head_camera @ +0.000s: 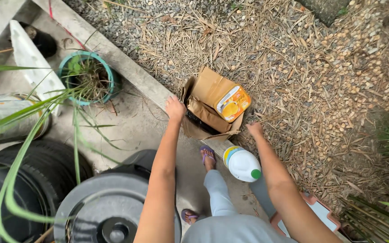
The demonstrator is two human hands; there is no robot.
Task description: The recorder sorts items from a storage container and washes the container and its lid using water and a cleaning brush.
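A brown cardboard box (pixel 205 101) lies open on its side at the edge of a concrete kerb, with dark contents showing inside. One flap carries an orange and yellow printed label (pixel 233 104). My left hand (pixel 175 108) grips the box's left edge. My right hand (pixel 255 129) touches the box's lower right corner, fingers curled. A white plastic jug (pixel 242 164) with a green cap lies on the ground between my arms, just below the box. My feet in purple sandals (pixel 208 154) stand on the concrete below.
A teal plant pot (pixel 88 77) stands left of the box. Black tyres (pixel 46 180) and a round grey lid (pixel 109 202) fill the lower left. Dry leaves and gravel (pixel 320 81) cover the ground to the right. A flat pink-edged white thing (pixel 320 213) lies lower right.
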